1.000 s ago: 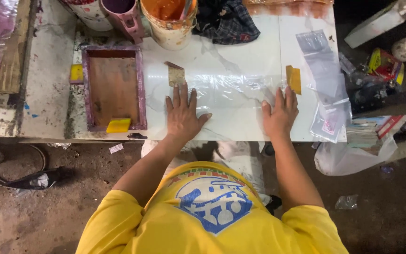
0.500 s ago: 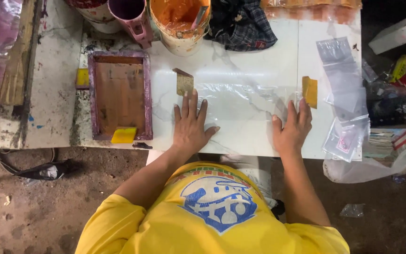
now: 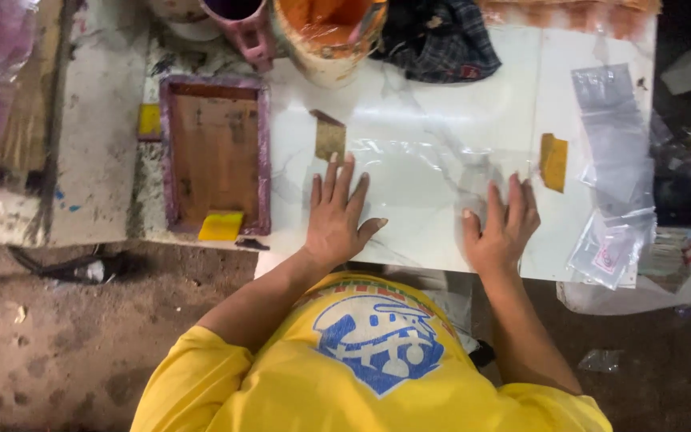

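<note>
A clear plastic sheet point(image 3: 433, 172) was pinned flat on the white marble-patterned table point(image 3: 409, 104), the left hand point(image 3: 333, 220) and right hand point(image 3: 505, 232) both spread wide, palms down, apparently to keep it smooth. Yellow tabs at its 9 o'clock point(image 3: 329, 138) and 3 o'clock point(image 3: 554, 162) seemingly marked its ends. A framed printing screen point(image 3: 216, 156) lay at 9 o'clock, an orange paint bucket point(image 3: 325, 36) at 12, small plastic bags point(image 3: 613, 176) at 3; nothing was seen blocking the sheet.
</note>
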